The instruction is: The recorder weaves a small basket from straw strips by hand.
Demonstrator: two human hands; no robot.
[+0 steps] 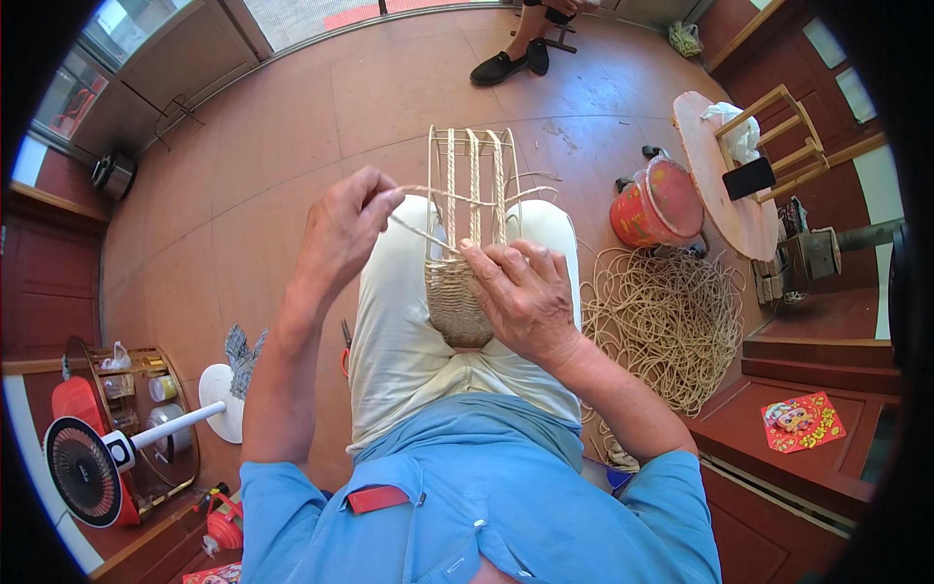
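Note:
A partly woven basket (449, 297) rests between my thighs, its tan weave covering the near end. Beyond the weave, a bare wire frame (431, 165) carries three lengthwise plaited strips (474, 175). My left hand (350, 219), left of the frame, is closed in a pinch on a thin tan cord (418, 232), which runs to the weave's edge. Another stretch of cord crosses the frame, its end loose on the right. My right hand (525, 297) grips the basket's right side, thumb and forefinger pressed at the edge of the weave. Its fingertips are partly hidden.
A large tangle of cord (662, 326) lies on the floor at my right, beside a red bucket (632, 209). Red-handled pliers or scissors (345, 355) lie by my left leg. A fan (88, 472) stands at the left. Far ahead are another person's black shoes (499, 68).

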